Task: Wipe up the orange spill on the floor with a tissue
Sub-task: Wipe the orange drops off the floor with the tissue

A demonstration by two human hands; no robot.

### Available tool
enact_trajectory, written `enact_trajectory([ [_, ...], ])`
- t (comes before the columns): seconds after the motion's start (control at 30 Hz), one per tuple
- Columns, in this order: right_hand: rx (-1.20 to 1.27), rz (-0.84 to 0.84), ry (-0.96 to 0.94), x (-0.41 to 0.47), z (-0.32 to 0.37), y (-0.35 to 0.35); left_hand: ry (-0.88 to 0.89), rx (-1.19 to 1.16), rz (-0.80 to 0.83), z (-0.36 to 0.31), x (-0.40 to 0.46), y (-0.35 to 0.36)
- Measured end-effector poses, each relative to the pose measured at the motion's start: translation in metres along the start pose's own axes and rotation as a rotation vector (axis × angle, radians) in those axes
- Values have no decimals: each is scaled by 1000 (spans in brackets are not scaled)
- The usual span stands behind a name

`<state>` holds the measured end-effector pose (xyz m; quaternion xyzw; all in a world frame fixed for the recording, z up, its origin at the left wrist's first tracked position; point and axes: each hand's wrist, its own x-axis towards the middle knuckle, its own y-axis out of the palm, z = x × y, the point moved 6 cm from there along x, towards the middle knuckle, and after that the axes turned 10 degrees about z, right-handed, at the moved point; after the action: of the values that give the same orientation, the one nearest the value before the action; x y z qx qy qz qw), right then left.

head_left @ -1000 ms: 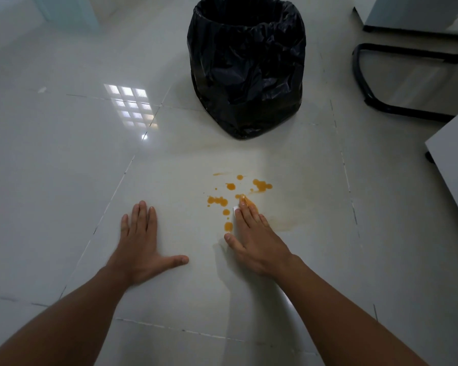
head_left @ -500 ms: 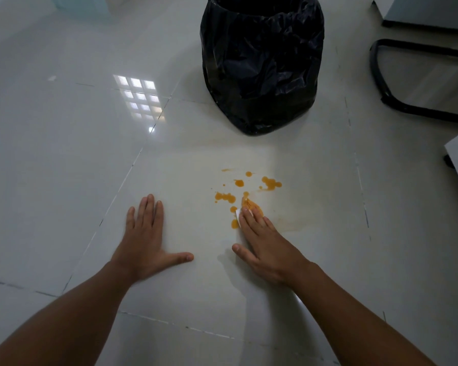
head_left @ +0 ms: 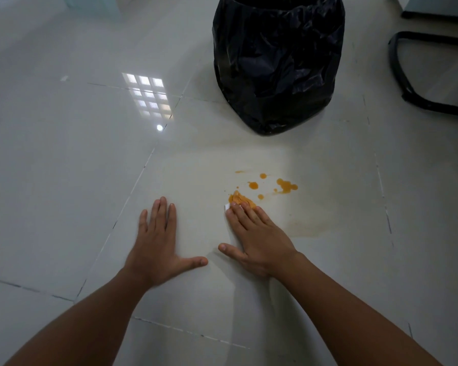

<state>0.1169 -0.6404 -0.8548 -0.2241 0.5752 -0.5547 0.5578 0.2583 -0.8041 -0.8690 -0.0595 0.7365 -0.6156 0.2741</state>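
Observation:
An orange spill (head_left: 284, 186) of several drops lies on the pale tiled floor (head_left: 64, 180). My right hand (head_left: 257, 239) presses flat on a tissue (head_left: 239, 200) at the spill's near left edge. Most of the tissue is hidden under my fingers. Its orange-soaked front and a small white corner stick out past the fingertips. My left hand (head_left: 158, 244) lies flat on the floor to the left with fingers spread and holds nothing. A faint smeared stain (head_left: 310, 225) shows to the right of my right hand.
A bin lined with a black bag (head_left: 278, 62) stands just beyond the spill. A black chair base (head_left: 413, 96) and furniture stand at the upper right. A window reflection (head_left: 148, 99) glares on the tiles at the left.
My right hand has slid the tissue forward and to the left over the nearest drops, which no longer show. The tissue's front is now more orange. The left hand stays planted.

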Motion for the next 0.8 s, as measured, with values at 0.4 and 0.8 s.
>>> enact_trajectory([
  [0.4, -13, -36, 19, 61, -6, -21, 7, -16, 5, 0, 0, -2],
  [0.8, 66, -52, 180, 84, -37, -38, 9, 5, -9, 1, 2, -2],
])
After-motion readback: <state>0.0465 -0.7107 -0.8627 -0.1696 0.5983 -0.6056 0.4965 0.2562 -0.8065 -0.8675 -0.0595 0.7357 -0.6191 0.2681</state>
